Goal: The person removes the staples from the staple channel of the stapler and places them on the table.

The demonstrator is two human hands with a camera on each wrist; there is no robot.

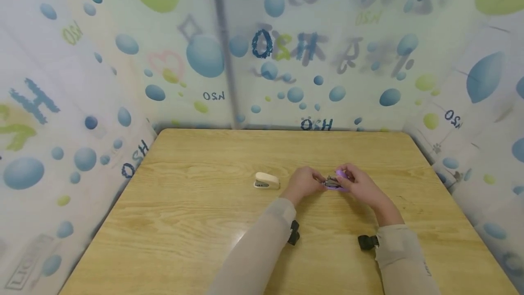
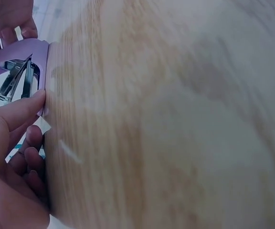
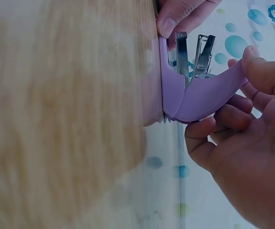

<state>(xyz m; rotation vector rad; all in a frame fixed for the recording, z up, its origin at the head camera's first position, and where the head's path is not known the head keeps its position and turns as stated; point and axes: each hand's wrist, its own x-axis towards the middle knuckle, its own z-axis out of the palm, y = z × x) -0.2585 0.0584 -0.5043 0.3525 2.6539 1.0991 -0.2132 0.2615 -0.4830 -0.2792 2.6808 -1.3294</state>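
Note:
A purple stapler (image 3: 202, 98) stands on the wooden table with its top cover swung wide open, baring the metal staple channel (image 3: 182, 52). My right hand (image 1: 360, 186) grips the raised cover, thumb on its tip and fingers curled beneath, as the right wrist view shows. At the other end, my left hand (image 1: 304, 181) pinches the front of the stapler's base between thumb and fingers, close to the tabletop. The left wrist view has the purple stapler (image 2: 37, 47) at its left edge, partly cut off. Whether staples lie in the channel I cannot tell.
A cream stapler (image 1: 267, 180) sits on the table (image 1: 196, 204) just left of my left hand. Patterned curtain-like walls (image 1: 262, 81) border the table at the back and both sides. A black wrist strap piece (image 1: 367, 242) hangs by the right sleeve.

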